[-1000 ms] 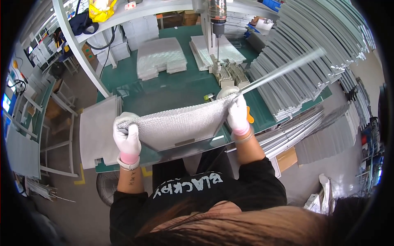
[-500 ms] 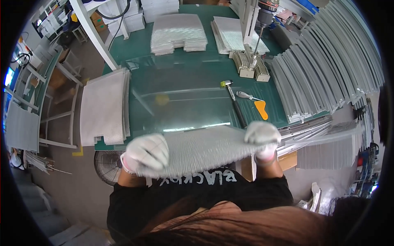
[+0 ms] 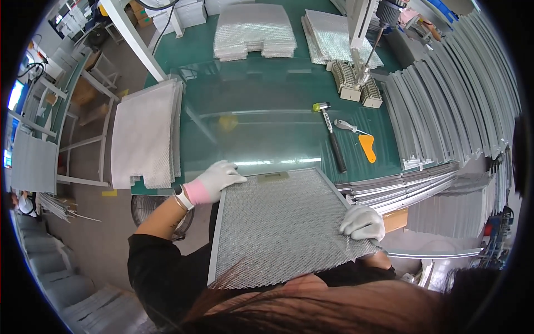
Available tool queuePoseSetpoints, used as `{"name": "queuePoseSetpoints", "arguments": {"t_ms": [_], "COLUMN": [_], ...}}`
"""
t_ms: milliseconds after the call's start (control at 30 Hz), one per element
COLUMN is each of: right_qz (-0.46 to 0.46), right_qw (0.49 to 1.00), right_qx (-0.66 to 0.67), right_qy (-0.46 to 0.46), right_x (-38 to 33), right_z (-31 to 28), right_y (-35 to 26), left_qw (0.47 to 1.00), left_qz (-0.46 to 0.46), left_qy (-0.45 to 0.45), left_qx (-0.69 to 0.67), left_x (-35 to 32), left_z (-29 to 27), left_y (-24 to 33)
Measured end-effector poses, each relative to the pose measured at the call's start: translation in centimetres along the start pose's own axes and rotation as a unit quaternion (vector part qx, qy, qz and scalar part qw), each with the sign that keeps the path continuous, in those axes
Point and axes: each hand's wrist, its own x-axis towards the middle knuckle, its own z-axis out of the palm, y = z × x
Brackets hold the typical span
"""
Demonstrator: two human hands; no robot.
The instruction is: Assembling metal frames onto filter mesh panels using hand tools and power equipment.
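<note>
A grey metal-mesh filter panel (image 3: pixel 278 228) with thin metal edging on its left, far and right sides is tilted in front of my body. In its far edge sits a small rectangular plate (image 3: pixel 273 177). My left hand (image 3: pixel 218 177), gloved in white with a pink cuff, is closed on the panel's far left corner. Lower on the right side, my gloved right hand (image 3: pixel 362 222) is closed over the edge, fingers curled. A thin metal strip (image 3: pixel 436 253) sticks out to the right below that hand; whether the hand holds it is hidden.
On the green table (image 3: pixel 250 133) lie a mallet (image 3: pixel 332 139), a screwdriver (image 3: pixel 346 126) and an orange scraper (image 3: pixel 367 148). Mesh stacks stand left (image 3: pixel 146 133) and back (image 3: pixel 255 30). A press fixture (image 3: pixel 354 83) is at the back right, beside rows of metal-edged panels (image 3: pixel 445 106).
The loose mesh between my hands now appears as a panel with metal edging, tilted to show its face. My left hand has moved forward to its far corner; my right hand is lower.
</note>
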Motion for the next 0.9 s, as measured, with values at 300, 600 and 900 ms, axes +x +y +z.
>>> {"name": "queuePoseSetpoints", "arguments": {"t_ms": [300,600,900], "right_qz": [0.003,0.015,0.023], "right_qw": [0.995,0.989,0.990], "right_qx": [-0.015,-0.023,-0.081], "right_qy": [0.101,0.143,0.112], "right_x": [-0.6,0.1,6.5], "right_z": [1.6,2.3,-0.5], "right_y": [-0.5,-0.4,2.2], "left_qw": [0.960,0.956,0.828], "left_qz": [0.017,0.064,0.067], "left_qy": [-0.178,-0.213,0.019], "left_qx": [-0.213,-0.192,-0.557], "left_x": [4.8,14.5,2.9], "left_z": [0.8,5.3,-8.7], "left_y": [0.8,0.0,4.1]}}
